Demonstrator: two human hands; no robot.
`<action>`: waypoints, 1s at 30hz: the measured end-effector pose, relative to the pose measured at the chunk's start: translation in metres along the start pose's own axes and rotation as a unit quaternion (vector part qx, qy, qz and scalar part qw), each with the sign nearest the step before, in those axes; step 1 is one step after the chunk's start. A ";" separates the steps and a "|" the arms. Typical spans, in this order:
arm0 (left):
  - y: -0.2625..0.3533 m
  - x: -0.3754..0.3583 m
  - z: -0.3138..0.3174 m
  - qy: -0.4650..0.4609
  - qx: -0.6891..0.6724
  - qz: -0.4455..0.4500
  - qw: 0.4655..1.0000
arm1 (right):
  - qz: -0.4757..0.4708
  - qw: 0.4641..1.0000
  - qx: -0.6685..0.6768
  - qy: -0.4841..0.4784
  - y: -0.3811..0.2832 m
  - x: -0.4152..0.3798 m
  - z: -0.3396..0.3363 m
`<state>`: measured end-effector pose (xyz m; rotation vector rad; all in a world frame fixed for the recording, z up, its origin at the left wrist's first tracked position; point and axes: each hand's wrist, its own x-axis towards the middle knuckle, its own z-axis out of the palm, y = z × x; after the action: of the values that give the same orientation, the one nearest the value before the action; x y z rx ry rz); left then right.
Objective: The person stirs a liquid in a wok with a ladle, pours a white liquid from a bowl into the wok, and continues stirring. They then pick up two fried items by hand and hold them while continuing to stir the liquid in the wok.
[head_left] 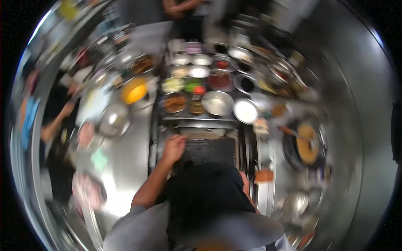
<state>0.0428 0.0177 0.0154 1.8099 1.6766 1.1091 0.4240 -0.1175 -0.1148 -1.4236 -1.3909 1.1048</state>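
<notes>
Slab (211, 150), dark and flat, sits right in front of the wearer, to the right of a steel worktop (133, 161). Left hand (175, 147) is by its far left corner, but it's so blurry I can't tell if the fingers are gripping or even touching. Right hand (244, 184) is mostly hidden by the dark clothing (205, 184), so no clue on those fingers either. Bowl of brown bits (175, 102) is farther off, past the slab's far left side. Handling guess: stiff, kinda heavy, maybe slick if greasy, probably not fragile. I'd grab opposite side edges, fingertips underneath if there's room.
</notes>
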 end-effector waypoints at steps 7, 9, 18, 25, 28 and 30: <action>0.034 0.020 0.037 -0.121 -0.029 0.011 0.992 | 0.148 0.971 -0.093 0.165 -0.051 -0.036 0.000; 0.040 0.026 0.053 -0.137 -0.043 0.009 0.990 | 0.149 0.968 -0.094 0.178 -0.030 -0.049 -0.011; 0.037 0.029 0.045 -0.064 0.009 0.014 0.998 | 0.124 0.973 -0.145 0.132 0.009 -0.071 -0.029; -0.006 0.014 -0.013 0.112 -0.106 -0.143 0.978 | 0.187 0.971 -0.082 0.124 0.003 -0.047 -0.046; -0.029 0.004 -0.048 0.188 -0.137 -0.181 0.955 | 0.201 0.970 -0.075 0.116 0.000 -0.040 -0.048; -0.050 -0.002 -0.067 0.218 -0.174 -0.200 0.939 | 0.208 0.969 -0.070 0.110 -0.001 -0.035 -0.047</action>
<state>-0.0404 0.0110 0.0156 0.9917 1.8282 1.5678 0.4695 -0.1523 -0.1006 -1.9402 -1.0537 1.0766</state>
